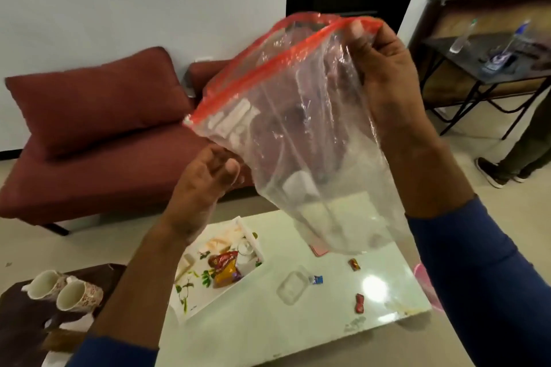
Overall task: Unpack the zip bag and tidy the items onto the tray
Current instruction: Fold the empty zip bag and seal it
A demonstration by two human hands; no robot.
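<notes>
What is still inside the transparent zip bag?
The zip bag looks almost empty; one small white thing seems to be inside. The right hand pinches its red top edge, and creases and glare hide whether anything else remains.

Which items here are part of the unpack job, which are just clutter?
Job: zip bag, held up by right hand and left hand; tray; snack packet on tray; three wrapped candies on table.

Clutter: two mugs, sofa, bottles on side table.
</notes>
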